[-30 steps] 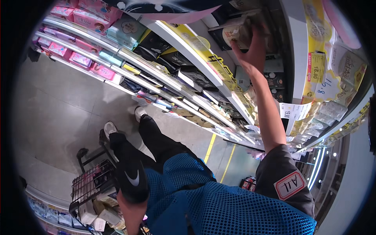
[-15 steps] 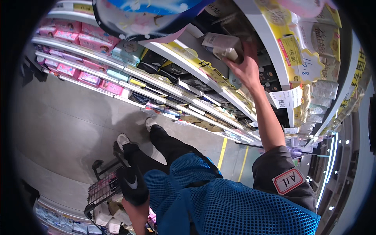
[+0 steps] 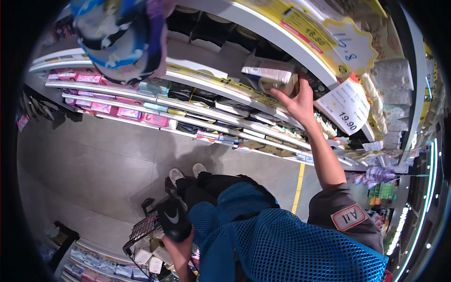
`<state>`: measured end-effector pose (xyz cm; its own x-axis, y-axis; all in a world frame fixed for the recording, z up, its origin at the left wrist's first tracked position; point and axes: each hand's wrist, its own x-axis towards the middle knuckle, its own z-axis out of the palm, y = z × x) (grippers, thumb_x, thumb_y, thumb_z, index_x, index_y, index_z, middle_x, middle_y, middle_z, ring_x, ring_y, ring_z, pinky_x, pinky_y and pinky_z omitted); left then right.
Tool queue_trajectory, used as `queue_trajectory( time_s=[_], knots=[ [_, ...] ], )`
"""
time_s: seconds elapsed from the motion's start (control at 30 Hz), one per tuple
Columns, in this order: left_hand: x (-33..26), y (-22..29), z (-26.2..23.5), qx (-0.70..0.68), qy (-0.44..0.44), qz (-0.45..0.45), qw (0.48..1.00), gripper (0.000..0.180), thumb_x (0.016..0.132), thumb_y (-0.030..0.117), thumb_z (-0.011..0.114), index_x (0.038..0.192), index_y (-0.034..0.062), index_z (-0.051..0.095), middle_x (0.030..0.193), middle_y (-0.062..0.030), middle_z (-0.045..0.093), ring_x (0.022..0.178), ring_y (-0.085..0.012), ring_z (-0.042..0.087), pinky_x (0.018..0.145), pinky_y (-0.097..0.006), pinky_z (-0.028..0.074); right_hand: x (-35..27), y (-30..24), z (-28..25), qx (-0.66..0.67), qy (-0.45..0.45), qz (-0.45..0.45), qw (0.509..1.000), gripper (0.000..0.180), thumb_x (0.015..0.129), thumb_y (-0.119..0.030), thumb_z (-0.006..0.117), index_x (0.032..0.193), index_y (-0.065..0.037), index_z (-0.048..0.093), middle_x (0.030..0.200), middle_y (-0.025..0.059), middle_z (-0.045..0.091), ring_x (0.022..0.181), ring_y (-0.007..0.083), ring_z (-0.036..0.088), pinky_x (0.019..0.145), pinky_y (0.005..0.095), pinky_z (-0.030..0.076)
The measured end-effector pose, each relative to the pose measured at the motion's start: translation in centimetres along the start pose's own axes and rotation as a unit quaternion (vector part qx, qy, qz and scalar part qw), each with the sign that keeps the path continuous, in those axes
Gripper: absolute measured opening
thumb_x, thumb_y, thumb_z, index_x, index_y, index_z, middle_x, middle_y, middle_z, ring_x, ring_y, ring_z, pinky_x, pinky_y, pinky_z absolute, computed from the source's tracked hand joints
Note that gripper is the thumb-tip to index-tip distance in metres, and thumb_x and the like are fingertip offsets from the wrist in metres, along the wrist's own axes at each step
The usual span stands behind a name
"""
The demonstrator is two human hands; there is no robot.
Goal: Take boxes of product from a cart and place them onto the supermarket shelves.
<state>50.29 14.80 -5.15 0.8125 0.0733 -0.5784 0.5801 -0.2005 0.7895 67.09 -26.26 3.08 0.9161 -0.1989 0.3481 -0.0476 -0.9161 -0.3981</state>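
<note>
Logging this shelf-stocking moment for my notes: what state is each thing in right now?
Right hand: raised, gripping the pale boxed package.
Pale boxed package: held at the upper shelf's edge, tilted.
Left hand: black-gloved, low, at the cart.
Wire shopping cart: standing on the floor, loaded with packages.
Upper shelf: stocked.

Grey tiled floor (image 3: 94, 160) with a yellow line (image 3: 298, 188); long stocked shelves (image 3: 197, 101) run alongside; ceiling lights (image 3: 416, 207) glow at right.
</note>
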Motion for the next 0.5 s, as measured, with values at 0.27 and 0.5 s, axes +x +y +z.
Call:
queue_trajectory(
  time_s=[0.27, 0.5],
  knots=[
    [-1.7, -0.1, 2.9, 0.087, -0.030, 0.050, 0.995, 0.035, 0.064, 0.011, 0.078, 0.094, -0.0023, 0.064, 0.083, -0.0145, 0.068, 0.079, -0.0223, 0.067, 0.072, -0.033, 0.050, 5.8, 0.9, 2.0, 0.100, -0.073, -0.013, 0.992, 0.067, 0.075, -0.035, 0.073, 0.126, 0.000, 0.047, 0.118, 0.0179, 0.057, 0.107, 0.0283, 0.056, 0.093, 0.0352, 0.043],
    [-3.5, 0.0, 3.6, 0.058, -0.026, 0.058, 0.996, 0.027, 0.068, 0.007, 0.074, 0.091, -0.0042, 0.063, 0.081, -0.0144, 0.068, 0.077, -0.0192, 0.067, 0.071, -0.030, 0.049, 11.9, 2.3, 5.1, 0.041, -0.175, -0.135, 0.974, 0.050, 0.083, -0.043, 0.060, 0.122, -0.012, 0.054, 0.107, 0.0126, 0.062, 0.097, 0.0270, 0.060, 0.086, 0.0381, 0.047]
  ],
)
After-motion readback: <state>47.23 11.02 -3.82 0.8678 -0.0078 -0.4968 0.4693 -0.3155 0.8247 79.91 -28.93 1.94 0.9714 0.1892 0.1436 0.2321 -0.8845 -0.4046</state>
